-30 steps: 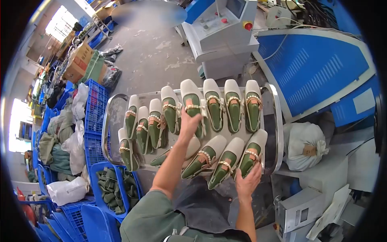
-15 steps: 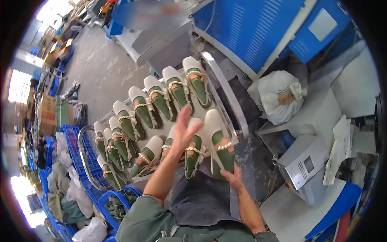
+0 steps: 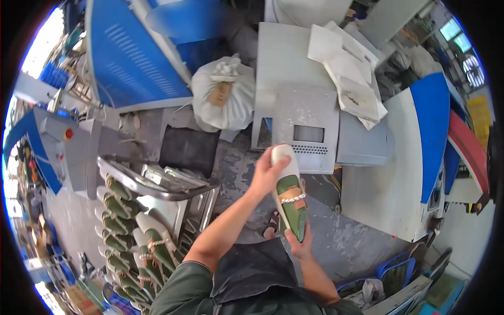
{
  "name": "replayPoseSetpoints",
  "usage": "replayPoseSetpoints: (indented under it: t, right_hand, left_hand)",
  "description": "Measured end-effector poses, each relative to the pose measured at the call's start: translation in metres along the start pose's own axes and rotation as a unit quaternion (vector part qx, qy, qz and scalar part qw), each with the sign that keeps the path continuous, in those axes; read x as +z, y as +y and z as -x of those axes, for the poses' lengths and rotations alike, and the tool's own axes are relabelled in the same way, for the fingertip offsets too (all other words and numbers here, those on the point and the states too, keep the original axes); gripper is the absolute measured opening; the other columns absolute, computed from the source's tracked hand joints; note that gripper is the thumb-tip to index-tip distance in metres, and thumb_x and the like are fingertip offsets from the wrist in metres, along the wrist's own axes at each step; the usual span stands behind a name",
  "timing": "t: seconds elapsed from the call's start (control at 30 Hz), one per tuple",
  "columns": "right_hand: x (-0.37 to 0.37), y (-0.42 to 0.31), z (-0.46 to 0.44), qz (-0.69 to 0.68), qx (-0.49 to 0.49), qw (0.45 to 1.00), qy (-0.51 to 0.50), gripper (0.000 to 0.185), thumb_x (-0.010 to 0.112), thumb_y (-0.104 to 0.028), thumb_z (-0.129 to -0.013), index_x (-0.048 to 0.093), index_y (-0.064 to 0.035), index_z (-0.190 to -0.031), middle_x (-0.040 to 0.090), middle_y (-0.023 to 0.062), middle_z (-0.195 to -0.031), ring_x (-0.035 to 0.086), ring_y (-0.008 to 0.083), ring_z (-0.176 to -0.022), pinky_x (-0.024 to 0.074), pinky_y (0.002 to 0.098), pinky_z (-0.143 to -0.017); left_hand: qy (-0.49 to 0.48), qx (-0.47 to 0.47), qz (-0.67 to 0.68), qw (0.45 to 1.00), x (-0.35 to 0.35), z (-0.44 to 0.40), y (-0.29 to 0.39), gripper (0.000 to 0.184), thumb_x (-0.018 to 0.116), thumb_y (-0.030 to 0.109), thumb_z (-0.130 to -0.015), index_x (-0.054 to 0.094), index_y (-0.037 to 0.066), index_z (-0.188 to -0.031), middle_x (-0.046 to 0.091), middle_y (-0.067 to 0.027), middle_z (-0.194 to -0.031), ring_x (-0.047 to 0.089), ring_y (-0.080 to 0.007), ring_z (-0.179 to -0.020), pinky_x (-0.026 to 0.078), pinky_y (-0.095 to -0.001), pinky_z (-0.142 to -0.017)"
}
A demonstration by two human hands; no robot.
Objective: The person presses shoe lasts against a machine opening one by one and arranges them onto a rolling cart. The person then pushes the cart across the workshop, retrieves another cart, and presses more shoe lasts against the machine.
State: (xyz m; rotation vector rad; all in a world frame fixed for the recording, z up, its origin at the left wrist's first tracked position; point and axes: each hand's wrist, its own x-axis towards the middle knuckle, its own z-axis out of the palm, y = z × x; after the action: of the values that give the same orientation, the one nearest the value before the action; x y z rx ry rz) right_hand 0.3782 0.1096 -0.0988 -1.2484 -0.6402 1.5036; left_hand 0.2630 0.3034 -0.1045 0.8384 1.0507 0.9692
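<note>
A backless slip-on shoe (image 3: 290, 184) with a white toe, green insole, tan strap and twisted white cord is held up in front of me, toe pointing away. My left hand (image 3: 264, 176) grips its toe end from the left, thumb on top. At the heel end, my right hand (image 3: 301, 244) is closed on the shoe. Several similar shoes (image 3: 149, 231) stand in rows on a metal trolley (image 3: 163, 207) to my left. My left forearm hides part of the trolley.
Ahead is a grey metal box (image 3: 315, 118) with a small window, beside a stack of white boards (image 3: 354, 79). A tied white sack (image 3: 226, 100) stands left of it, near a blue cabinet (image 3: 134, 58). To the right is a blue-edged white table (image 3: 380, 163).
My view has turned right, away from the trolley. The shoe has come along, and my left hand, open above the shoes before, now grips its toe. My right hand still holds the heel.
</note>
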Motion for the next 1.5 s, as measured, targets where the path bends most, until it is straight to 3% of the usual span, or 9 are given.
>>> replayPoseSetpoints:
  t: [0.1,0.2,0.47,0.87,0.93,1.07,1.13,1.4,1.5]
  right_hand:
    - [-0.053,0.029,-0.034,0.182,-0.136,0.972,0.052,0.073,0.064,-0.013,-0.081,0.028,0.0059,-0.142,0.044,0.0243,-0.132,0.048,0.0339,-0.118,0.0378,0.0433,-0.102]
    - [-0.076,0.04,-0.058,0.238,-0.167,0.953,0.079,0.074,0.065,-0.014,-0.08,0.029,0.0075,-0.141,0.039,0.0278,-0.137,0.04,0.0396,-0.127,0.0306,0.0461,-0.107]
    - [-0.066,0.02,-0.073,0.313,-0.117,0.938,0.091,0.079,0.067,-0.016,-0.079,0.027,0.0077,-0.142,0.031,0.0329,-0.142,0.031,0.0483,-0.132,0.0253,0.0511,-0.11]
    - [-0.038,0.022,-0.075,0.23,-0.095,0.957,0.148,0.075,0.064,-0.014,-0.08,0.027,0.009,-0.141,0.033,0.0313,-0.141,0.031,0.0443,-0.132,0.0233,0.0504,-0.11]
    - [-0.034,0.016,-0.069,0.133,-0.036,0.975,0.173,0.069,0.065,-0.011,-0.08,0.032,0.0058,-0.139,0.045,0.0252,-0.134,0.047,0.0388,-0.121,0.0376,0.0461,-0.102]
    - [-0.043,0.004,-0.033,-0.17,-0.007,0.984,0.044,0.068,0.067,-0.011,-0.08,0.036,0.0023,-0.138,0.054,0.018,-0.128,0.059,0.0324,-0.11,0.0496,0.0421,-0.092]
    - [-0.029,-0.012,-0.013,-0.305,0.034,0.948,-0.08,0.071,0.069,-0.013,-0.079,0.034,0.0019,-0.14,0.052,0.0177,-0.131,0.057,0.0314,-0.114,0.048,0.0435,-0.096]
    - [0.093,-0.026,0.032,0.1,0.177,0.904,-0.375,0.058,0.069,-0.011,-0.079,0.046,0.0025,-0.13,0.056,0.0105,-0.121,0.056,0.0188,-0.105,0.0452,0.033,-0.092]
    - [0.176,-0.017,0.042,0.233,0.124,0.873,-0.411,0.051,0.067,-0.017,-0.081,0.05,0.0029,-0.125,0.06,0.0135,-0.114,0.06,0.0224,-0.099,0.047,0.0341,-0.088]
  left_hand:
    - [0.034,0.385,-0.285,0.877,0.046,-0.026,-0.036,0.042,0.055,0.01,-0.087,0.051,-0.005,-0.126,0.055,-0.022,-0.127,0.049,-0.0321,-0.124,0.031,-0.042,-0.11]
    - [-0.213,0.39,-0.326,0.835,0.043,-0.047,-0.053,0.045,0.048,0.016,-0.088,0.051,-0.005,-0.128,0.05,-0.0226,-0.133,0.037,-0.038,-0.134,0.019,-0.0463,-0.115]
    - [-0.248,0.366,-0.325,0.836,0.044,-0.078,-0.066,0.038,0.039,0.021,-0.085,0.07,0.0,-0.092,0.067,-0.0128,-0.107,0.054,-0.0329,-0.118,0.029,-0.0458,-0.109]
    - [-0.275,0.333,-0.294,0.853,0.04,-0.09,-0.068,0.03,0.044,0.02,-0.084,0.067,0.001,-0.089,0.067,-0.0134,-0.1,0.057,-0.0327,-0.112,0.032,-0.0459,-0.106]
    - [-0.261,0.326,-0.305,0.856,0.042,-0.084,-0.062,0.027,0.047,0.017,-0.085,0.066,-0.001,-0.092,0.065,-0.0166,-0.107,0.053,-0.0356,-0.116,0.031,-0.0467,-0.107]
    - [0.041,0.261,-0.126,0.956,0.033,-0.032,-0.017,0.075,0.066,0.018,-0.078,0.032,0.0,-0.141,0.044,-0.0192,-0.136,0.047,-0.0339,-0.122,0.033,-0.0454,-0.106]
    - [-0.111,0.099,0.03,0.988,0.003,0.008,0.028,0.099,0.074,0.024,-0.071,0.015,0.006,-0.149,0.042,-0.0157,-0.134,0.049,-0.027,-0.117,0.041,-0.0408,-0.098]
    - [0.126,0.113,0.054,0.984,-0.134,0.225,0.068,0.073,0.065,0.025,-0.085,0.032,0.0,-0.145,0.045,-0.0097,-0.139,0.042,-0.0153,-0.125,0.032,-0.0303,-0.105]
    - [0.489,0.068,-0.452,0.743,-0.204,0.294,0.037,0.055,0.067,0.024,-0.085,0.047,-0.004,-0.128,0.053,-0.0243,-0.126,0.051,-0.039,-0.115,0.042,-0.0424,-0.096]
